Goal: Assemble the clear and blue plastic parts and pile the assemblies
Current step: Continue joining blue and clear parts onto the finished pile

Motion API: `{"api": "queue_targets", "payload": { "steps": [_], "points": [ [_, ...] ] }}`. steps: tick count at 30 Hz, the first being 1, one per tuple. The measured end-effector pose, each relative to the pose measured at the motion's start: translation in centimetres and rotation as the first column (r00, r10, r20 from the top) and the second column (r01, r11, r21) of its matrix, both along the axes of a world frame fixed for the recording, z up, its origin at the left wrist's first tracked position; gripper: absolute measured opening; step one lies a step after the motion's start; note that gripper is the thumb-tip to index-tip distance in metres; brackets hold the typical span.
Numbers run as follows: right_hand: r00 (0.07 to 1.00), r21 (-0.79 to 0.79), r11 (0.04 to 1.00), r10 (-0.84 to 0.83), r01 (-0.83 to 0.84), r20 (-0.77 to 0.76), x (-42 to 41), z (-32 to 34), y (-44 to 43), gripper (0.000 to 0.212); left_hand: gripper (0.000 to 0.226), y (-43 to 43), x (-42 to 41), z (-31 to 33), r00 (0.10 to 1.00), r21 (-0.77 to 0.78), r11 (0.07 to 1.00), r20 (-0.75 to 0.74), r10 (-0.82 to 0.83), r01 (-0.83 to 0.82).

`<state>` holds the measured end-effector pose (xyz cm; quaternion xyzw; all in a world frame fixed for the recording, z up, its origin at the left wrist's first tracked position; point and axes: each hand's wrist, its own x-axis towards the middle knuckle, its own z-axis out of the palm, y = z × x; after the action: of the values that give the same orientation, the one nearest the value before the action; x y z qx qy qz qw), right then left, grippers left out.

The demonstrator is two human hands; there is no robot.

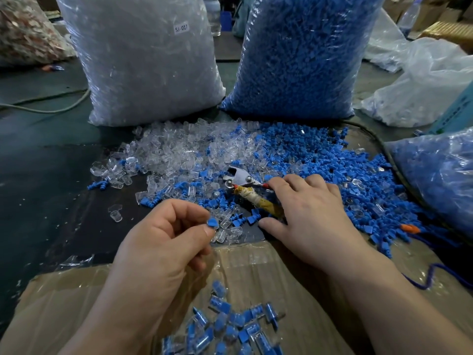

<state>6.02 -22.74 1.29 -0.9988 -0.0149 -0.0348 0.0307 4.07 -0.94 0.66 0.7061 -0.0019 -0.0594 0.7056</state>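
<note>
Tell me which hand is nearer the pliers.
Right. The right hand rests by the pliers; the left hand is apart, nearer the person, pinching a blue part.

Left hand (163, 242) pinches blue part (212, 222).

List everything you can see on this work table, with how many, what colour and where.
Clear-parts bag: one, clear, back left.
Blue-parts bag: one, blue, back centre.
Second blue-parts bag: one, blue, right edge.
Loose clear parts: many, clear, centre-left.
Loose blue parts: many, blue, centre-right.
Hand tool: one, metal, taped handle, among the parts.
Assemblies: one pile, blue and clear, on the cardboard.
Cardboard: one, brown, front.
Left hand: fingers pinching one blue part.
Right hand: fingers spread on loose blue parts.
</note>
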Motion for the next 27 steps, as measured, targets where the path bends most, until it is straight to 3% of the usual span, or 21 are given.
{"api": "queue_targets", "payload": {
  "steps": [4,10,17,21,27],
  "points": [
    [0.998,0.099,0.993,-0.066,0.063,0.025,0.16,-0.02,0.35,0.065,0.025,0.03,-0.08,-0.02,1.000,0.013,1.000,0.010,-0.003,0.003],
    [0.996,0.198,0.977,-0.084,0.076,0.033,0.27,-0.26,0.47,0.065,0.021,-0.30,-0.14,0.15,1.000,0.034,0.999,0.007,0.002,-0.002],
    [0.996,0.235,0.968,-0.085,0.083,-0.001,-0.05,-0.19,0.20,0.085,0.020,-0.35,-0.09,0.07,1.000,0.046,0.999,0.008,0.006,-0.006],
    [0.999,0.136,0.989,-0.053,0.052,0.000,-0.23,-0.19,-0.18,0.071,0.017,-0.18,-0.01,-0.23,1.000,0.034,0.999,0.013,0.003,-0.003],
    [0.999,0.059,0.997,-0.041,0.039,0.024,-0.30,-0.20,0.78,0.072,0.027,-0.19,0.07,-0.46,0.999,0.004,1.000,0.035,0.021,-0.021]
  ]
}}
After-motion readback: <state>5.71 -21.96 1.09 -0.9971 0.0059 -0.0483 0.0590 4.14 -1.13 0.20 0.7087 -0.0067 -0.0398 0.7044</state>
